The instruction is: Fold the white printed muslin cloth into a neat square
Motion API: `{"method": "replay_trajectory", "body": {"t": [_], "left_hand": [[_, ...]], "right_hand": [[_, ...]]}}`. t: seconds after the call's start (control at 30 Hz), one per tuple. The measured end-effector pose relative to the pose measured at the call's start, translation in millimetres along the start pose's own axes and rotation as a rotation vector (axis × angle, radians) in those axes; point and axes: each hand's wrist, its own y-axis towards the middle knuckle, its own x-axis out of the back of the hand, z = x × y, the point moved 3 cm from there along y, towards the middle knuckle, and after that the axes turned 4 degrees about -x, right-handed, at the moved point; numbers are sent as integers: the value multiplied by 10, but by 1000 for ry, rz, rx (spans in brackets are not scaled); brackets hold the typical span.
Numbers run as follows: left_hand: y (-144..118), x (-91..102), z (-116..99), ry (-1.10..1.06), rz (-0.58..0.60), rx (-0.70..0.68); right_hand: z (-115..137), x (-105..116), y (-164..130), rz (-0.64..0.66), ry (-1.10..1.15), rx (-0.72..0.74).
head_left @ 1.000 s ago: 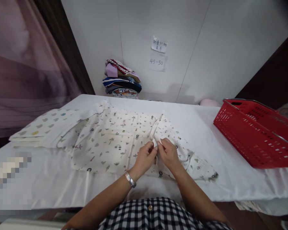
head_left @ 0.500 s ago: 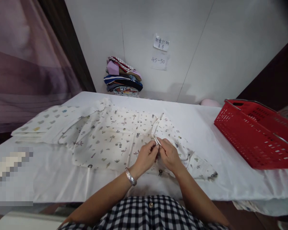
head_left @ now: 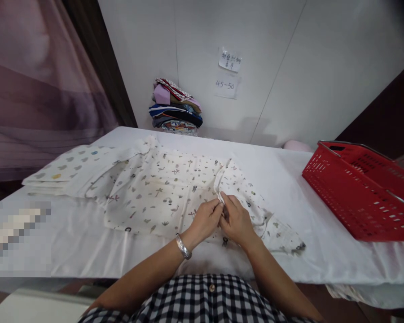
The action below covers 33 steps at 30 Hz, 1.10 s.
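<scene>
A thin white garment (head_left: 161,193), printed with small palm trees, flamingos and other figures, lies spread over the white-covered table. It looks like a top with sleeves, though its exact kind is unclear. My left hand (head_left: 207,218), with a silver bracelet at the wrist, pinches the garment's folded edge right of its middle. Touching it, my right hand (head_left: 236,220) is closed on the same edge from the other side. My fingers hide the bit of cloth between them. The right part of the garment is bunched and trails toward the front right.
Folded white cloth with leaf-like spots (head_left: 67,166) lies at the left, touching the garment. A red perforated basket (head_left: 350,197) with metal handles stands at the right. Behind the table is a stack of folded fabrics (head_left: 177,110) against the wall. Two paper notes (head_left: 227,85) hang there.
Both hands stay at the same edge, and my right fingers have shifted slightly along it. The whole view has moved a little; the garment lies much as before.
</scene>
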Motion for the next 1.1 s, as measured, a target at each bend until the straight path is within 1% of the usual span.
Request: {"method": "replay_trajectory", "body": {"t": [0.1,0.2,0.27,0.33,0.43,0.5,0.57,0.67,0.77,0.83,0.93,1.03,1.1], "left_hand": [[8,14,-91,61,17,-44],[13,52,-241,161,31,-153],[25,87,-316,218,40,-223],[61,128,-322,243,31,-251],[178,178,-187,243,13,-218],[297,188,-48,260,32,-195],[444,186,78,314,57,-207],[696,178,202,423,90,-291],[918,186,274,517,123,-401],[1002,211,330,576,152,-448],[998,285,460,634,206,-464],[896,404,629,640,242,-427],[830,510,730,628,246,-370]], "right_hand": [[-12,18,-14,-64,-7,3],[-61,101,-25,-98,33,46],[-112,214,-31,-95,75,85],[-178,386,-40,-102,135,88],[-289,740,-70,-147,229,27],[-353,1011,-112,-178,249,-5],[-403,1281,-179,-189,230,-4],[-454,1645,-325,-191,155,51],[-480,1923,-508,-223,69,112],[-497,2050,-637,-264,13,117],[-546,2157,-829,-329,-33,61],[-635,2187,-1017,-399,-44,-68],[-691,2192,-1135,-506,26,-146]]}}
